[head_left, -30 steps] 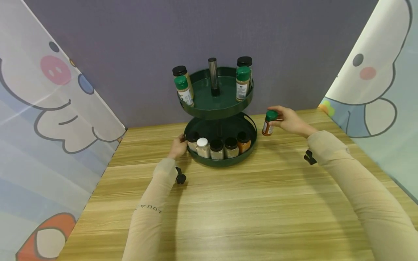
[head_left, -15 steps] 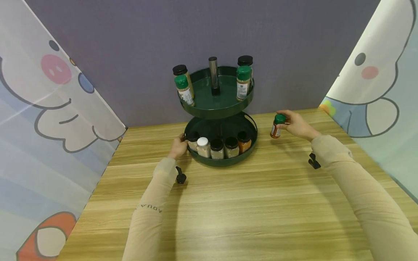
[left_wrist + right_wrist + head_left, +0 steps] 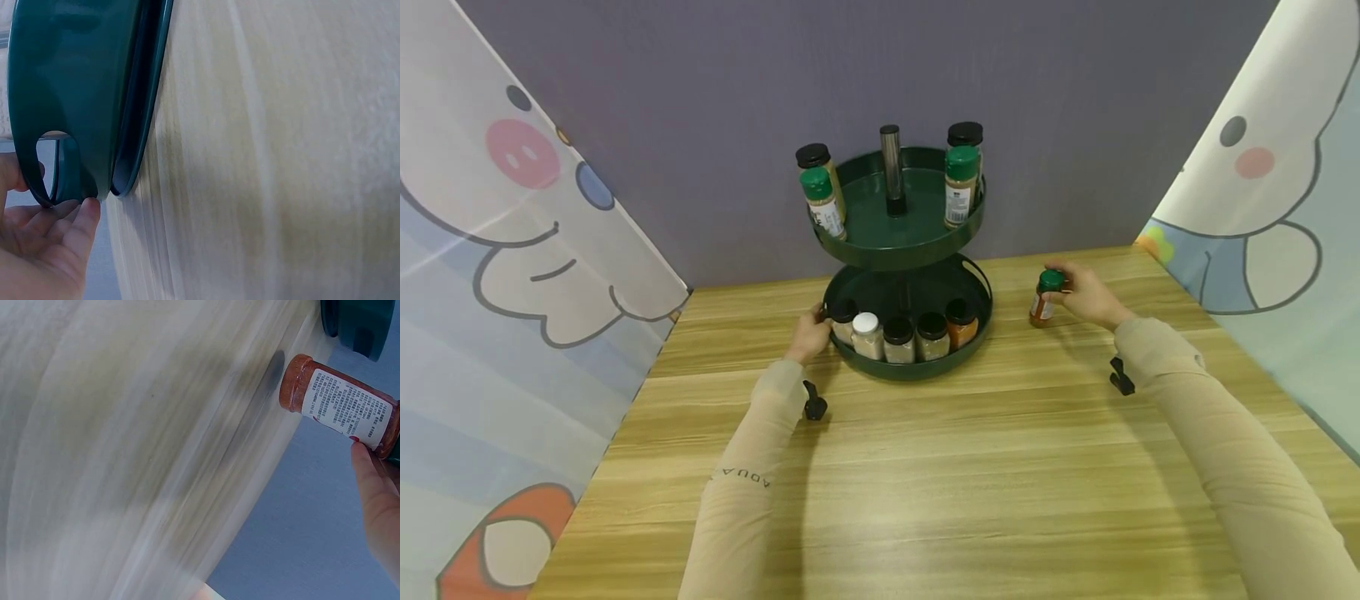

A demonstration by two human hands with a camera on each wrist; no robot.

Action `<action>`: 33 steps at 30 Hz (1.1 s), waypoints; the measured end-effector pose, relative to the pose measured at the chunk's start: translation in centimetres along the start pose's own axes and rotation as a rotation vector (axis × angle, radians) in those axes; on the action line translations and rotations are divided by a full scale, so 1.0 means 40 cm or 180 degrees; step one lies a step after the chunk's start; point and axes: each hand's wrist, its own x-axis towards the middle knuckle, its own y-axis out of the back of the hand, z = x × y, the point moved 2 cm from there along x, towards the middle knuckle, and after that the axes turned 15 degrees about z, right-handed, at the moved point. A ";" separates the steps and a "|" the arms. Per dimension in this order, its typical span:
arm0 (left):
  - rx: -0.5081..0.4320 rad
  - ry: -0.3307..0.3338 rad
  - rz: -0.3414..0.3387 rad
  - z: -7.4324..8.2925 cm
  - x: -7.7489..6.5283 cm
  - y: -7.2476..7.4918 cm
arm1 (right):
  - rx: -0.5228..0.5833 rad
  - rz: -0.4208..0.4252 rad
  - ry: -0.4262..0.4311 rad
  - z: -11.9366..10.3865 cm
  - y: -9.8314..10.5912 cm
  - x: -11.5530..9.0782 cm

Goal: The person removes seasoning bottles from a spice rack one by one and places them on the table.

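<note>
While the left hand grips the left handle of the round, dark-green two-tier rack near the worktop's back edge, the right hand pinches a small, see-through cylindrical jar of red-brown spice around its green cap and shoulder, out to the rack's right and seemingly just above the surface. Light and stiff, I'd say, smooth-sided enough to slip and fragile if it's glass, so just below the cap, thumb opposing fingers, looks the surest hold!
</note>
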 end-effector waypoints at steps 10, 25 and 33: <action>-0.0007 -0.0019 -0.0021 0.002 0.000 0.002 | -0.0046 -0.0110 -0.0124 0.006 0.000 -0.006; 0.0016 -0.0093 0.0042 0.014 -0.004 0.011 | -0.0149 -0.0102 -0.0107 0.019 -0.002 -0.003; 0.0009 -0.0045 -0.0005 -0.003 -0.010 0.003 | -0.0182 -0.0153 -0.0101 0.022 -0.003 -0.013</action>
